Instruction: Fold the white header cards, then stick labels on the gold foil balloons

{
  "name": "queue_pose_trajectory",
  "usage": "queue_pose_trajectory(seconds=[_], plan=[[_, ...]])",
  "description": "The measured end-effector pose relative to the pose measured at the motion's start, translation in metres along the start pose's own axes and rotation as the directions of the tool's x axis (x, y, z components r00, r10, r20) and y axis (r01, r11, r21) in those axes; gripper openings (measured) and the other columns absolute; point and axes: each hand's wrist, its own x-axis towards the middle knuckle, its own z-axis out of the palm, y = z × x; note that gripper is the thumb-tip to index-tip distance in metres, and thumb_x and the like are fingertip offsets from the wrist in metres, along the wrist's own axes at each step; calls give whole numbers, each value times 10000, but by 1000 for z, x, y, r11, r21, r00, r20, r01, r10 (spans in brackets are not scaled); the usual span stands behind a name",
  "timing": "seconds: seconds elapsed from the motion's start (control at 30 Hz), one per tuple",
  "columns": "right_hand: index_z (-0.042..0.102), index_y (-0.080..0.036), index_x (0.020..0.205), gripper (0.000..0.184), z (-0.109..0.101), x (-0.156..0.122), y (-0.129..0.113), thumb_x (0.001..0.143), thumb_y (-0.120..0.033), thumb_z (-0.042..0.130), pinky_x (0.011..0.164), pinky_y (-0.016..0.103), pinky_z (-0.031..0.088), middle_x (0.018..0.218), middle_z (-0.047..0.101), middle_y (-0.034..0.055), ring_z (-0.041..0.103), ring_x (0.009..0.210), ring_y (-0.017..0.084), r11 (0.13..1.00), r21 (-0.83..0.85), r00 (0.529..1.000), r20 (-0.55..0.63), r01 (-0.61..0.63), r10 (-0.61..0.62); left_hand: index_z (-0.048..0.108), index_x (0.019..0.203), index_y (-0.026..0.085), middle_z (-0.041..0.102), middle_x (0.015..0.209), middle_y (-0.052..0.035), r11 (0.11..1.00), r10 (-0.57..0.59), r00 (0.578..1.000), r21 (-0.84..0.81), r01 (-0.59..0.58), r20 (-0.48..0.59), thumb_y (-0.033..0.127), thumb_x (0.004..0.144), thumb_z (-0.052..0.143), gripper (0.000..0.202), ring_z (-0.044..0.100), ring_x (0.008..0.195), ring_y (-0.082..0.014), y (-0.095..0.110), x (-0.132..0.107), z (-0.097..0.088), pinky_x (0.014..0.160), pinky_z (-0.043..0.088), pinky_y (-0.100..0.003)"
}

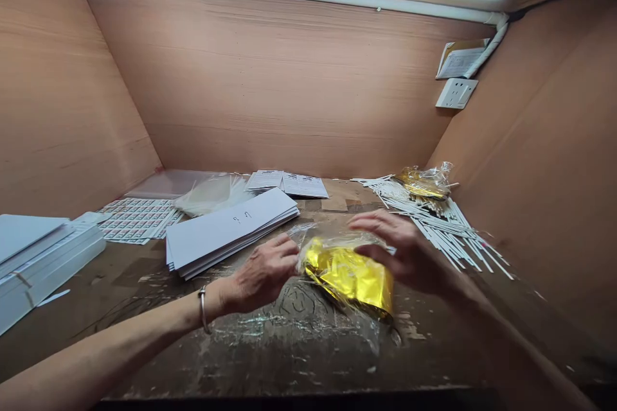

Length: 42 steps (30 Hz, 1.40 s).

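**Q:** Item location?

**A:** A gold foil packet is sitting inside a clear film bag on the worn surface, between both hands.

**Q:** Grip state?

**A:** The left hand is pinching the bag's edge, fingers curled. The right hand is arching over the film, fingers spread; its hold I cannot tell.

**Q:** Progress?

**A:** A second bagged gold bundle is lying beyond, with white sticks lying loose.

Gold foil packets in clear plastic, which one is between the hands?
The gold foil packet in clear plastic between the left hand and right hand; the other gold packet lies farther off on white sticks.
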Motion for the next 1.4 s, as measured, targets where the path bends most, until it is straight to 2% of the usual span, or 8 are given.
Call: queue_pose_trajectory(seconds=[0.17, 0.3, 0.53, 0.67, 0.83, 1.07, 1.2, 1.4], plan=[[554, -142, 920, 224, 55, 9, -49, 863, -295, 402, 616, 274, 416, 792, 591, 61, 513, 693, 144, 999, -20, 984, 174, 27, -23, 456, 579, 150, 443, 585, 9, 926, -318, 929, -273, 262, -189, 191, 850, 404, 279, 395, 639, -122, 0, 10, -1, 629, 352, -257], [552, -176, 816, 179, 98, -15, -53, 797, -347, 504, 607, 287, 389, 652, 576, 20, 480, 590, 138, 996, -55, 938, 342, 76, -53, 525, 589, 137, 517, 614, -7, 744, -611, 760, -488, 456, -222, 233, 812, 454, 253, 451, 617, -117, 1, 17, -6, 594, 350, -243], [494, -165, 602, 397, 95, -29, -51, 902, -340, 300, 494, 206, 320, 571, 493, -21, 435, 522, 85, 948, 252, 946, 305, -194, 113, 454, 565, 150, 477, 456, 31, 95, -888, 459, -972, 214, 14, 344, 760, 513, 282, 454, 398, -96, -5, 31, 6, 447, 377, -231], [542, -154, 766, 160, 106, -16, -45, 847, -214, 417, 623, 256, 407, 760, 563, 56, 508, 697, 153, 948, -40, 944, 84, -316, 319, 419, 536, 153, 415, 417, 58, 43, -877, 480, -994, 103, 12, 349, 719, 580, 313, 399, 359, -65, 4, 41, 9, 400, 344, -198], [543, -60, 996, 245, 129, -16, -48, 781, -86, 431, 681, 399, 455, 898, 576, 196, 534, 816, 268, 884, -400, 970, -123, -243, 211, 420, 556, 149, 383, 428, 69, -42, -827, 560, -999, 31, 52, 336, 701, 617, 308, 339, 350, -38, 25, 56, 2, 365, 282, -174], [502, -148, 1055, 267, 91, -17, -50, 808, -129, 401, 809, 370, 447, 1000, 560, 124, 515, 949, 216, 970, 96, 842, -482, -225, 243, 385, 533, 152, 332, 429, 73, -123, -751, 656, -992, -23, 78, 298, 729, 608, 331, 288, 361, -24, 48, 74, -17, 355, 261, -160], [416, -176, 1195, 448, 76, -22, -41, 762, -193, 525, 822, 383, 430, 971, 578, 80, 525, 929, 215, 932, 199, 878, -322, -303, 354, 379, 533, 154, 304, 434, 83, -112, -720, 689, -994, -2, 79, 310, 727, 614, 342, 231, 339, -9, 45, 79, -22, 327, 209, -145], [441, -194, 1175, 394, 52, -17, -37, 791, -228, 522, 792, 377, 429, 962, 565, 85, 527, 896, 207, 948, 182, 818, -480, -261, 318, 518, 555, 141, 340, 418, 73, 113, -624, 778, -977, 179, 70, 335, 714, 619, 271, 256, 342, -22, 29, 76, -26, 340, 204, -164]])
